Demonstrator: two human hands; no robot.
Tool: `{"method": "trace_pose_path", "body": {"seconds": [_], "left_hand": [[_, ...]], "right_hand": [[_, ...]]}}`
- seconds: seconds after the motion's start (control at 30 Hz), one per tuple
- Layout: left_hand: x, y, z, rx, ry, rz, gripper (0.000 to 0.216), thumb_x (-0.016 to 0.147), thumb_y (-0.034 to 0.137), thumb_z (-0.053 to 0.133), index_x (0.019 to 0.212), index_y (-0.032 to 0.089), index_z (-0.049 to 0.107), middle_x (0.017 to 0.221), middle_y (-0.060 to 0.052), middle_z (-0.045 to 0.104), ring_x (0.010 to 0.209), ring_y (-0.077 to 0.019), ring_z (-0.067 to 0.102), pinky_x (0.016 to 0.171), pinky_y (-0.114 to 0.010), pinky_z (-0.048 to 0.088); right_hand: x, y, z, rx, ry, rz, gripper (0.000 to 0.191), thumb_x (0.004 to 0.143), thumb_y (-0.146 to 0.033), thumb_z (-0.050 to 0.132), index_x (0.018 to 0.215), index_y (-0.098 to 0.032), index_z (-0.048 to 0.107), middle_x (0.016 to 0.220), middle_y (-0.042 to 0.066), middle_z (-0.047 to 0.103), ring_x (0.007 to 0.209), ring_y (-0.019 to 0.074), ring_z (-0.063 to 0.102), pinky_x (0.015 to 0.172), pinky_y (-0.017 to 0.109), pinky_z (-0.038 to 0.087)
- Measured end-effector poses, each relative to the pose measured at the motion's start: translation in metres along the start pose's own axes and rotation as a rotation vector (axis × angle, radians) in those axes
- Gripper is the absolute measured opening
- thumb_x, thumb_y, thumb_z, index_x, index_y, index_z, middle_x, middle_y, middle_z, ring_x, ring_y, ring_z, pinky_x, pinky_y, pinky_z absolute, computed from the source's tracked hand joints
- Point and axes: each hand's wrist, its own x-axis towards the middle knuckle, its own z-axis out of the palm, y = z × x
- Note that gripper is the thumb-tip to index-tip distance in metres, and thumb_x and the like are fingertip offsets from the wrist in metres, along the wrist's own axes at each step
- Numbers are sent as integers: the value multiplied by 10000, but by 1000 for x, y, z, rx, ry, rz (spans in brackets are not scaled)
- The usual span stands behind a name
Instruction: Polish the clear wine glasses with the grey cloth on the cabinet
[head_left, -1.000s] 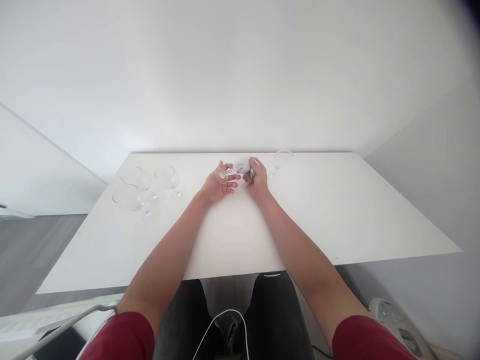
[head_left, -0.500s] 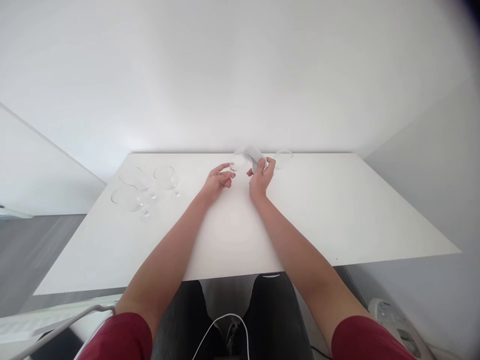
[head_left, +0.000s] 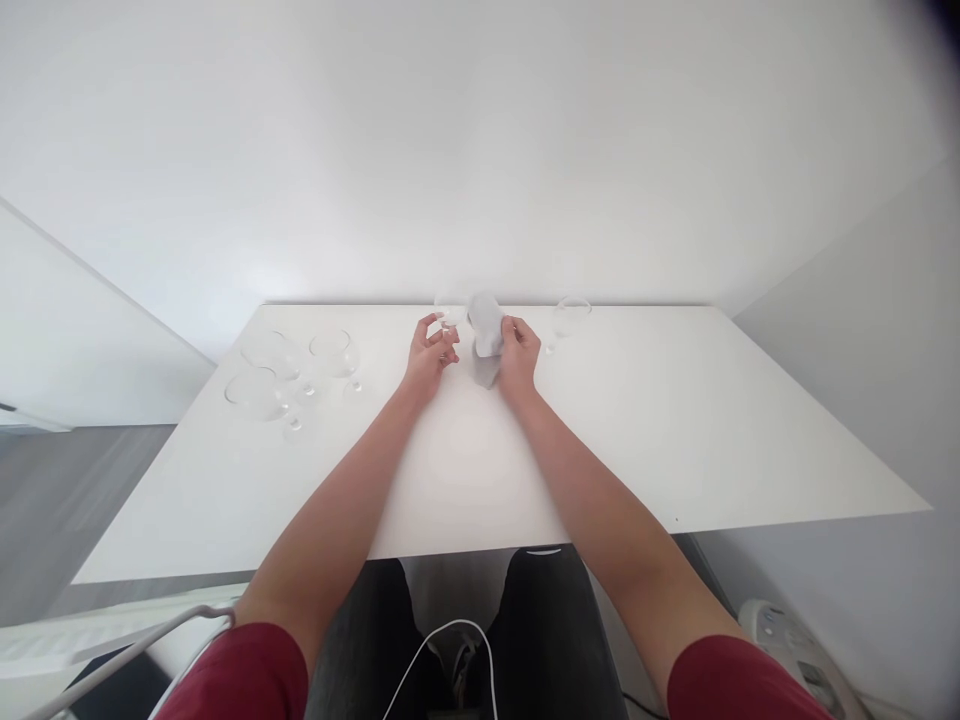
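Observation:
My left hand (head_left: 433,352) is closed round a clear stemmed glass (head_left: 450,312), whose bowl is faint against the white wall. In my right hand (head_left: 519,352) I grip a light grey cloth (head_left: 486,325), bunched between thumb and fingers and hanging down a little. The cloth is right beside the glass; whether they touch, I cannot tell. Just beyond my right hand, another stemmed glass (head_left: 572,316) stands near the table's back edge.
Three clear stemmed glasses stand grouped on the left of the white table (head_left: 720,430), one of them a front glass (head_left: 255,394). A white wall (head_left: 480,150) rises behind the table. A white cable (head_left: 461,624) loops below the front edge.
My right hand has moved slightly left and turned, and the cloth now hangs down in front of it. The held glass has shifted left with my left hand.

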Motion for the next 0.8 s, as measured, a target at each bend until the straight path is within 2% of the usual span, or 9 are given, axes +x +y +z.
{"method": "trace_pose_path", "body": {"seconds": [0.1, 0.2, 0.27, 0.4, 0.53, 0.6, 0.67, 0.8], "left_hand": [[1, -3, 0, 3, 29, -28, 548, 726, 380, 914, 1171, 306, 603, 873, 41, 702, 525, -54, 518, 611, -241, 487], [0, -1, 1, 2, 10, -52, 536, 731, 410, 915, 1164, 283, 625, 809, 45, 683, 503, -56, 511, 594, -246, 494], [-1, 0, 2, 14, 30, -40, 577, 692, 375, 942, 1164, 275, 627, 802, 49, 684, 488, -52, 511, 573, -239, 488], [-2, 1, 2, 39, 84, 42, 618, 657, 317, 955, 1179, 272, 627, 764, 56, 683, 464, -50, 512, 526, -219, 450], [-2, 4, 2, -28, -50, 9, 549, 692, 289, 923, 1176, 249, 668, 710, 65, 640, 427, -34, 464, 495, -207, 417], [-2, 6, 0, -105, -52, 29, 525, 702, 282, 911, 1171, 247, 680, 699, 68, 618, 425, -25, 435, 467, -195, 376], [-1, 8, -2, -185, 20, 66, 514, 704, 291, 904, 1164, 262, 677, 675, 76, 594, 433, -29, 421, 447, -189, 342], [2, 8, -6, -242, 136, 116, 536, 697, 308, 913, 1171, 292, 663, 695, 74, 601, 475, -46, 451, 461, -191, 354]], "right_hand": [[-2, -6, 0, 89, -168, -36, 320, 944, -527, 608, 850, -225, 652, 799, -6, 585, 759, 158, 531, 705, 277, 443], [-6, -10, 3, 209, -345, 25, 284, 925, -484, 659, 803, -231, 619, 758, -16, 567, 715, 150, 527, 668, 273, 439], [-8, -11, 4, 271, -375, 109, 196, 897, -442, 687, 924, -273, 593, 813, -26, 603, 733, 159, 559, 655, 273, 458], [-7, -13, 2, 333, -352, 208, 356, 814, -376, 707, 1123, -367, 531, 1045, -31, 658, 884, 193, 622, 699, 296, 522], [-2, -17, -1, 493, -477, 289, 423, 838, -518, 655, 1232, -382, 581, 1181, -8, 678, 993, 247, 638, 790, 377, 551], [0, -17, -2, 482, -516, 297, 382, 835, -555, 698, 1138, -326, 660, 1133, 10, 703, 1001, 251, 637, 820, 377, 538], [1, -16, -3, 432, -506, 282, 331, 794, -521, 788, 993, -268, 711, 1007, 16, 718, 940, 232, 635, 813, 349, 519], [-1, -13, -3, 372, -559, 367, 362, 747, -514, 862, 724, -212, 663, 698, -14, 626, 654, 163, 554, 652, 308, 468]]}}
